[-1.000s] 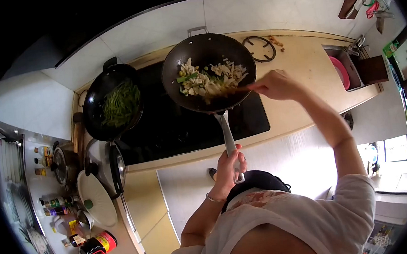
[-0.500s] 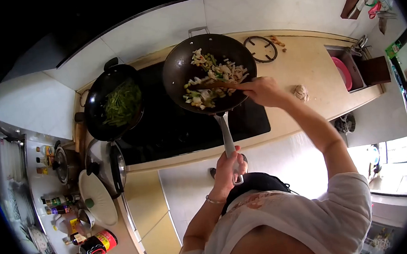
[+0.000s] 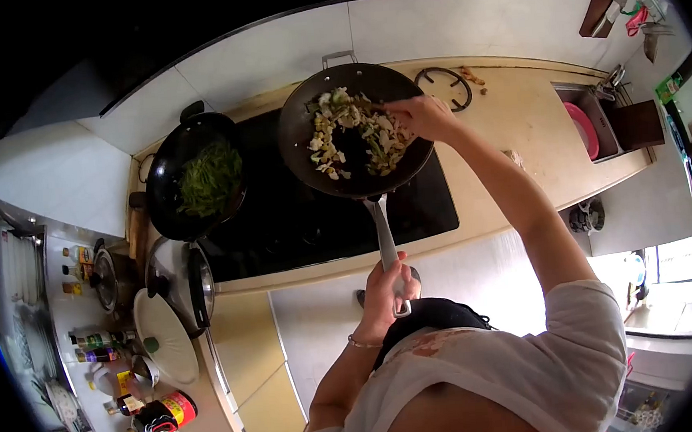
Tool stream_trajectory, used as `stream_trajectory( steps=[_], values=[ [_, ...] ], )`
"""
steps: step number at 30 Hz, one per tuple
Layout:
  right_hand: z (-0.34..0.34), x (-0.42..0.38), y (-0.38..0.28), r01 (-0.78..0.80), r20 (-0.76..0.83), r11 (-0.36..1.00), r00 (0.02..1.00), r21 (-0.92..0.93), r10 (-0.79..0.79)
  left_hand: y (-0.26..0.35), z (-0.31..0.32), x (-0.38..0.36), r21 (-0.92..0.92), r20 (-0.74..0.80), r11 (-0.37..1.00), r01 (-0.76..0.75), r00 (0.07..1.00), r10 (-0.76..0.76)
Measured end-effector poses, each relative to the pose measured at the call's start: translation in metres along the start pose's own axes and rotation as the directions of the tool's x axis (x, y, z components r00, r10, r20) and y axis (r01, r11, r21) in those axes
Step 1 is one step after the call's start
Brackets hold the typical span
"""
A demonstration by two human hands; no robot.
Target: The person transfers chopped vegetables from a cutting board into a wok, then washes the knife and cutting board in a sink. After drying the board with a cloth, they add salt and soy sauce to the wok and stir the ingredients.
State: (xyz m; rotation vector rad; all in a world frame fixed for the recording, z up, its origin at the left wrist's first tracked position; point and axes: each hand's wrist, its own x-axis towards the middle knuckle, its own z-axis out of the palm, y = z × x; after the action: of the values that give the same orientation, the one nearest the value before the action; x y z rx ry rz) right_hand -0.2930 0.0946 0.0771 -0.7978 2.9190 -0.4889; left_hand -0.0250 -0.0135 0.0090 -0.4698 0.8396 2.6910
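Note:
My left hand is closed around the grey handle of a large dark wok on the black cooktop. Over the wok's right side, my right hand grips a wooden spatula, whose blade is in the food and mostly hidden. Chopped pale pieces mixed with green bits lie in the wok, spread in an arc round a bare patch of the bottom. To the left stands a second black wok with green vegetable strips in it.
A round black pan support lies on the counter behind my right arm. At the right is a sink with a pink basin. Lids, including a cream one, a pot and several bottles crowd the left counter.
My right hand has moved up and slightly left with the spatula. The food has shifted toward the back and right of the wok, baring its middle. My left hand stays on the handle.

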Motion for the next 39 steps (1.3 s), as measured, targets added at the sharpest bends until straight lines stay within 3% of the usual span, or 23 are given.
stream_trajectory(
  steps=[3, 5, 12, 14, 17, 19, 20, 22, 23, 26, 28, 29, 32, 34, 35, 37, 39],
  values=[
    [0.012, 0.006, 0.001, -0.115, 0.004, 0.992, 0.993, -0.055, 0.115, -0.001, -0.001, -0.001, 0.004, 0.0, 1.0, 0.002, 1.0, -0.002],
    [0.002, -0.023, -0.004, -0.079, 0.088, 0.982, 0.992, -0.17, 0.095, -0.001, -0.003, 0.001, 0.054, -0.018, 0.999, 0.01, 1.0, -0.009],
    [-0.107, -0.077, -0.005, 0.012, 0.247, 0.978, 0.968, -0.209, 0.041, 0.0, -0.001, 0.0, 0.053, -0.004, 0.999, 0.006, 1.0, -0.006],
    [-0.119, -0.077, -0.008, 0.125, 0.407, 0.939, 0.913, -0.321, 0.018, 0.001, -0.001, 0.0, 0.072, -0.015, 0.997, 0.012, 1.0, -0.011],
    [-0.076, -0.051, 0.003, 0.21, 0.297, 0.879, 0.951, -0.428, -0.082, 0.0, -0.003, 0.001, 0.079, -0.026, 0.997, 0.019, 1.0, -0.017],
    [-0.054, -0.022, 0.017, 0.231, 0.066, 0.905, 0.973, -0.356, -0.222, -0.002, -0.003, 0.0, 0.074, -0.026, 0.997, 0.016, 1.0, -0.014],
    [-0.063, -0.011, 0.015, 0.23, 0.064, 0.907, 0.973, -0.353, -0.222, -0.001, -0.002, -0.001, 0.092, -0.045, 0.995, 0.023, 0.999, -0.019],
    [-0.09, 0.012, 0.01, -0.011, 0.362, 0.967, 0.926, -0.255, 0.106, 0.001, -0.002, -0.001, 0.113, -0.064, 0.993, 0.025, 0.998, -0.018],
    [-0.102, 0.018, 0.02, 0.06, 0.407, 0.94, 0.909, -0.335, 0.087, 0.0, -0.003, 0.0, 0.102, -0.066, 0.994, 0.025, 0.998, -0.018],
    [-0.12, 0.024, 0.052, -0.049, 0.475, 0.968, 0.864, -0.247, 0.165, 0.002, 0.001, -0.002, 0.088, -0.062, 0.996, 0.028, 0.998, -0.023],
    [-0.112, 0.03, 0.072, -0.37, 0.524, 0.929, 0.789, -0.013, 0.322, 0.004, 0.004, -0.003, 0.097, -0.048, 0.995, 0.029, 0.999, -0.024],
    [-0.097, 0.037, 0.084, -0.381, 0.519, 0.924, 0.787, -0.019, 0.335, 0.003, 0.003, -0.003, 0.096, -0.048, 0.995, 0.019, 0.999, -0.014],
    [-0.048, 0.06, 0.098, -0.416, 0.542, 0.902, 0.788, 0.117, 0.293, 0.001, 0.003, -0.001, 0.057, 0.008, 0.998, -0.024, 1.0, 0.024],
    [-0.019, 0.074, 0.096, -0.422, 0.451, 0.677, 0.88, 0.603, 0.147, 0.001, 0.001, -0.001, 0.071, -0.035, 0.997, -0.01, 0.999, 0.012],
    [-0.017, 0.075, 0.089, -0.422, 0.454, 0.675, 0.88, 0.605, 0.143, 0.0, 0.001, -0.001, 0.088, -0.069, 0.996, 0.014, 0.998, -0.008],
    [-0.018, 0.077, 0.074, -0.217, 0.419, 0.822, 0.907, 0.527, -0.029, -0.001, -0.002, 0.0, 0.092, -0.068, 0.996, 0.015, 0.998, -0.009],
    [-0.04, 0.066, 0.068, -0.145, 0.404, 0.86, 0.912, 0.488, -0.075, -0.002, -0.004, -0.001, 0.09, -0.069, 0.996, 0.021, 0.997, -0.015]
  ],
)
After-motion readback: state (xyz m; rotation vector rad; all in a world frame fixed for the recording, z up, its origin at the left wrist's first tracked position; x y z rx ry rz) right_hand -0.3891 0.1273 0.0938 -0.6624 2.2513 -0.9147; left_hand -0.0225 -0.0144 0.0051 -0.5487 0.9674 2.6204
